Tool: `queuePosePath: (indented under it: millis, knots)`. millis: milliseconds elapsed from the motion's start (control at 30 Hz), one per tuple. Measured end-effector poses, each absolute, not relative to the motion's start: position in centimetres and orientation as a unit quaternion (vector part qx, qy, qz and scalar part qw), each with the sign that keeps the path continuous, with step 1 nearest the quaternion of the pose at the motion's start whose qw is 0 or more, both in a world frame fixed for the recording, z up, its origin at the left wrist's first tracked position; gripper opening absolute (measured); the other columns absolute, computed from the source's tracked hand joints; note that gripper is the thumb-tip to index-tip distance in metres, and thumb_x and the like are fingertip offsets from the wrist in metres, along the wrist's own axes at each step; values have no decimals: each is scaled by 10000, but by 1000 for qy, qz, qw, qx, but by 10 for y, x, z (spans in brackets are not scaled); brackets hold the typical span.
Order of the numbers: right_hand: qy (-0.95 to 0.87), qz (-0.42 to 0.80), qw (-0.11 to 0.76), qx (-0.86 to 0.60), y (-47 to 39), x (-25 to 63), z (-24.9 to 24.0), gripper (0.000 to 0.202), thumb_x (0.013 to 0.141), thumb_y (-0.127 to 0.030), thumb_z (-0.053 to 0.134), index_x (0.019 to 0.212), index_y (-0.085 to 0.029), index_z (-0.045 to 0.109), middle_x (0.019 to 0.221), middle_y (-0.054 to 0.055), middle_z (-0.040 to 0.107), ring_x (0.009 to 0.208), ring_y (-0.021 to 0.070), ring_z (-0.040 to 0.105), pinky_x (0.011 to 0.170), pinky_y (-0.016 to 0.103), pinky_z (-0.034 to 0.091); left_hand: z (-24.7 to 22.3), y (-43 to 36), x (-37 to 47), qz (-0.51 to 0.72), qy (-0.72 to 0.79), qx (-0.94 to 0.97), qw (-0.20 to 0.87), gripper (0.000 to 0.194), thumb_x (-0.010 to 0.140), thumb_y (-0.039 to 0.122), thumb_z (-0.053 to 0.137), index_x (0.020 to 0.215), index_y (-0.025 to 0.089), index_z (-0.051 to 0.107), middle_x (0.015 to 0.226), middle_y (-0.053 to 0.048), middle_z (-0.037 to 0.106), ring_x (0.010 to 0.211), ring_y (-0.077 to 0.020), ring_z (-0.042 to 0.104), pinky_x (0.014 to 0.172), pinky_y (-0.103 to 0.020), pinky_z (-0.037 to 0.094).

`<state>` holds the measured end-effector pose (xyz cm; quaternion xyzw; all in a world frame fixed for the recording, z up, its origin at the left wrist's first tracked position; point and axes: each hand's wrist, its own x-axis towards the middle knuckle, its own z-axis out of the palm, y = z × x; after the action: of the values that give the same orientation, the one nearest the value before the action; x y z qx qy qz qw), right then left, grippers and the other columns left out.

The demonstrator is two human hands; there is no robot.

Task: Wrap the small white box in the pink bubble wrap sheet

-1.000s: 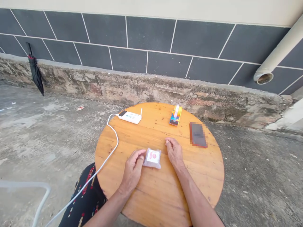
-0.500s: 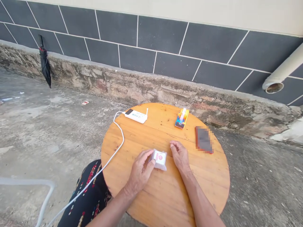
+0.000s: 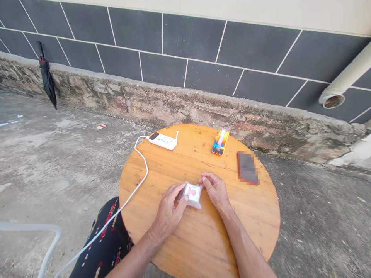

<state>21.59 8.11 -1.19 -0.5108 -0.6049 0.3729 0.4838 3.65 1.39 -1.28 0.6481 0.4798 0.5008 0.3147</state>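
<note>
A small white box (image 3: 193,194) with red print, wrapped in clear plastic, rests on the round wooden table (image 3: 174,166). My left hand (image 3: 173,202) grips it from the left, with the thumb on its near side and the fingers along its far edge. Just to the right of the box is my right hand (image 3: 214,190), its fingers curled in against the thumb at the wrapping's upper right corner. Whether those fingertips pinch any of the plastic is too small to tell.
A white power strip (image 3: 163,141) with a cable lies at the table's far left. Beyond the hands stand a yellow and blue tape dispenser (image 3: 220,143) and a blurred dark rectangular item with a red edge (image 3: 248,168). A folded umbrella (image 3: 48,79) leans on the wall.
My right hand has moved left, and its fingertips have come up to the corner of the wrapped box. My left hand keeps its hold on the box. The view has shifted slightly.
</note>
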Motion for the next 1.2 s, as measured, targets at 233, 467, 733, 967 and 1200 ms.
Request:
queuePosePath:
  millis: [233,467,733,967,1200]
  knots:
    - [-622,409,460,-485,78,217,-6,251,821,-428,554,840,-190,631,693,36,689,599,196,625,607,311,501,-14,15,37,492,488,651,310,321,897,269,487,1195,191,574,1220,-109,584,1130,-230,544,982,-385,445]
    - [-645,408,450,-465,74,215,-2,214,828,-366,533,863,-186,645,699,17,680,601,177,609,583,277,473,-12,16,38,489,490,650,314,316,895,272,479,1185,195,581,1211,-105,589,1117,-229,549,976,-387,441]
    - [-685,354,451,-450,69,224,19,133,784,-320,646,856,-214,682,896,32,680,859,208,612,807,327,461,-10,12,37,507,488,623,343,320,894,299,502,1193,201,565,1186,-92,596,1111,-230,549,944,-360,454]
    - [-757,349,394,-388,64,218,23,141,772,-302,700,893,-236,675,1032,38,658,962,215,610,868,338,465,-8,12,37,506,481,630,340,309,895,292,495,1178,197,576,1178,-105,591,1093,-238,551,925,-367,463]
    - [-783,245,406,-402,65,213,19,92,836,-244,611,811,-249,699,942,23,687,882,200,634,847,344,427,-9,13,37,495,489,639,329,292,893,291,501,1155,193,585,1183,-106,592,1086,-233,558,936,-364,460]
